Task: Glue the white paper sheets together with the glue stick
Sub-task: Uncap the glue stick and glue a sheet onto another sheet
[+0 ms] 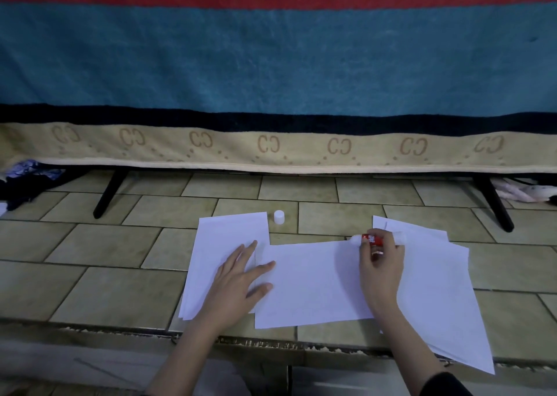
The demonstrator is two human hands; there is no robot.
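White paper sheets lie on a tiled surface. One stack (223, 245) sits at the left, a middle sheet (313, 284) overlaps its right edge, and more sheets (434, 278) spread to the right. My left hand (238, 278) lies flat with fingers spread across the left stack and the middle sheet's left edge. My right hand (381, 266) grips a red glue stick (369, 239), whose white tip points left and touches the middle sheet's top edge. The stick's white cap (279, 217) stands upright beyond the papers.
The tiled surface (114, 275) ends in a front edge close to me. Behind hangs a striped blanket (271, 64) over a frame with black legs (108, 193). Bundled cloth (27, 181) lies at far left, and a pale bundle (524, 192) at far right.
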